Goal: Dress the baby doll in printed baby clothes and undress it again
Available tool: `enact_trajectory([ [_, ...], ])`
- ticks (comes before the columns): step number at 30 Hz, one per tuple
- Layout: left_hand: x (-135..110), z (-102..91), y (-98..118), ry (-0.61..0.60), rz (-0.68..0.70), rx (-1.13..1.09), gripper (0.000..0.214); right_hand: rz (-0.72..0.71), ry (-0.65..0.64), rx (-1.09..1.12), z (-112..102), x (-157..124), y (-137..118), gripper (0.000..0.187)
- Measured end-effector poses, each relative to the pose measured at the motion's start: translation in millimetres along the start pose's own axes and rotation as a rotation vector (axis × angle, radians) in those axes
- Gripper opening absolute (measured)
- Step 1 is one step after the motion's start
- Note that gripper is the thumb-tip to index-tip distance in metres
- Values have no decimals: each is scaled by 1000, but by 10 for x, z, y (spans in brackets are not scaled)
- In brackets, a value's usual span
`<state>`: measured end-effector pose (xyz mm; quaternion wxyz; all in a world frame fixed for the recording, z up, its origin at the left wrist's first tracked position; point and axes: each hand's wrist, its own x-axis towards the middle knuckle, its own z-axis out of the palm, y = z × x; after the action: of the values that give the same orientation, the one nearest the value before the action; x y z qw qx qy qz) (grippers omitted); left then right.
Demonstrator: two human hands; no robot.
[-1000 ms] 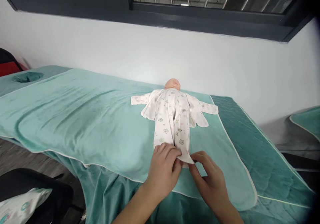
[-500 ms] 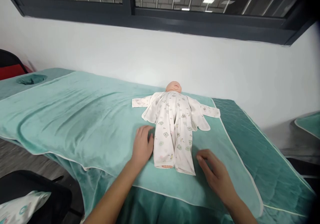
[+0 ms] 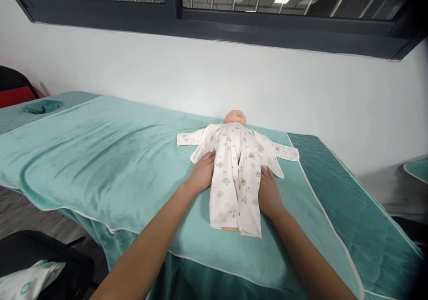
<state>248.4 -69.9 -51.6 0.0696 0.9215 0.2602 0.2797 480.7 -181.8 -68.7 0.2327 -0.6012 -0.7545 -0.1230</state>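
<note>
A baby doll (image 3: 235,116) lies on its back on a pale green sheet, its head toward the wall. White printed trousers (image 3: 236,179) lie along its front, reaching from near the chin to the feet. Beneath them a white long-sleeved top (image 3: 202,140) spreads out to both sides. A foot (image 3: 229,229) peeks from one trouser leg. My left hand (image 3: 202,173) rests against the left edge of the trousers, fingers stretched, their tips partly hidden by cloth. Along the right edge lies my right hand (image 3: 270,193), also with stretched fingers, its thumb hidden.
The pale green sheet (image 3: 110,157) covers a padded bed with a face hole (image 3: 43,107) at the far left. Behind it rises a white wall (image 3: 143,68) below a dark window frame (image 3: 214,22). A black chair (image 3: 67,269) with a white package (image 3: 31,280) stands at lower left.
Both hands have moved forward and inward, from beside the trouser legs to the edges of the trousers higher up. The doll has stayed in about the same place.
</note>
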Motion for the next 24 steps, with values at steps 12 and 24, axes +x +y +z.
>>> enact_trajectory([
  [12, 47, -45, 98, -63, -155, -89, 36, 79, 33, -33, -100, -9, -145, 34],
  [24, 140, 11, 49, -108, -247, -98, 38, 129, 0, 325, 31, 191, -57, 41],
])
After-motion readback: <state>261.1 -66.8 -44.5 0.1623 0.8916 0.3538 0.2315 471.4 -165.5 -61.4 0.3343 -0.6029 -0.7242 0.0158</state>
